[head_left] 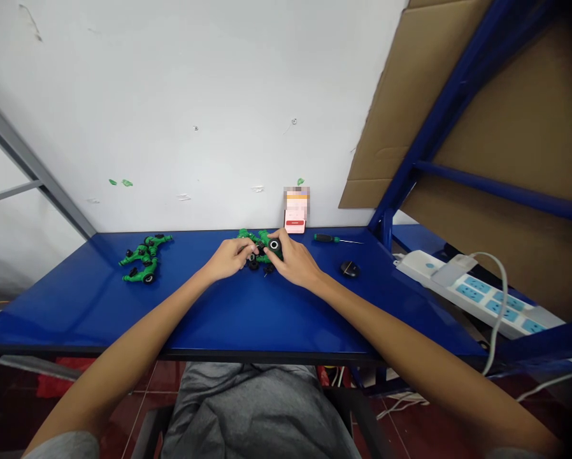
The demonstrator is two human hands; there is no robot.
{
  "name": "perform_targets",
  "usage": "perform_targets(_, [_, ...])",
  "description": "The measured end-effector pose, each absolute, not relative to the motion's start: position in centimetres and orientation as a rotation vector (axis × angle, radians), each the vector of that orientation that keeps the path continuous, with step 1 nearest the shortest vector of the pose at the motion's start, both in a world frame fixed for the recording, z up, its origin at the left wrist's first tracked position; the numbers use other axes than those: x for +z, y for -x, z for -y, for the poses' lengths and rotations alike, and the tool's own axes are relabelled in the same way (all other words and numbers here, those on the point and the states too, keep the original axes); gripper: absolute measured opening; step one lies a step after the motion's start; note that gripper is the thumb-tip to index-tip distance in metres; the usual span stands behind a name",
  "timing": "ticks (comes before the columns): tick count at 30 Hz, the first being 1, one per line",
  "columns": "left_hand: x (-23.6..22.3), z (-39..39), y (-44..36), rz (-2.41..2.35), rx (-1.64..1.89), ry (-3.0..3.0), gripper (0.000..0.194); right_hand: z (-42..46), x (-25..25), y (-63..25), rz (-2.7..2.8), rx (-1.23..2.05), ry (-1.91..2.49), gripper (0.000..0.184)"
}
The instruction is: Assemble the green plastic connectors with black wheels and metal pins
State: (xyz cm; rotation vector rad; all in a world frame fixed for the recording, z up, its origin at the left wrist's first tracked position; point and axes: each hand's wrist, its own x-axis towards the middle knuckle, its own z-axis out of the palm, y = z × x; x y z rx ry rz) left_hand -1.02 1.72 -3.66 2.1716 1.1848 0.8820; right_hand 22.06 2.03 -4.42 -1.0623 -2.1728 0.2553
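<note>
My right hand point(296, 258) is closed around a green plastic hose fitting whose round black end with a white ring point(274, 245) faces me. Beside it, the fingertips of my left hand point(229, 258) are pinched together against a small dark part at the fitting; its exact kind is hidden by the fingers. More green fittings point(243, 234) lie behind and between my hands. Small black pieces point(253, 265) rest on the table just below my fingertips.
Several green fittings with black parts point(145, 258) lie on the blue table point(267, 319) at left. To the right are a screwdriver point(327, 238) and a black round object point(350, 269). A phone point(295, 213) leans on the wall; a power strip point(477, 293) sits far right.
</note>
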Motion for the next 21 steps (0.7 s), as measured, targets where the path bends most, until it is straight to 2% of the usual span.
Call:
perform_targets(4, [-3.74,-1.70,0.86,-1.202,0.898,-2.216,0.036,-2.01,-4.36,-22.04,2.187,0.249,1.057,0.027])
perform_targets(10, [-4.19,-1.80,0.99,-1.142,0.978,-2.075,0.016,-2.09,-4.45,-22.02,2.198,0.241,1.057,0.026])
perform_targets(21, [-4.14,-1.85,0.99,-1.182,0.883,-2.039,0.028,-2.09,-4.45,-22.07,2.203,0.245,1.059,0.027])
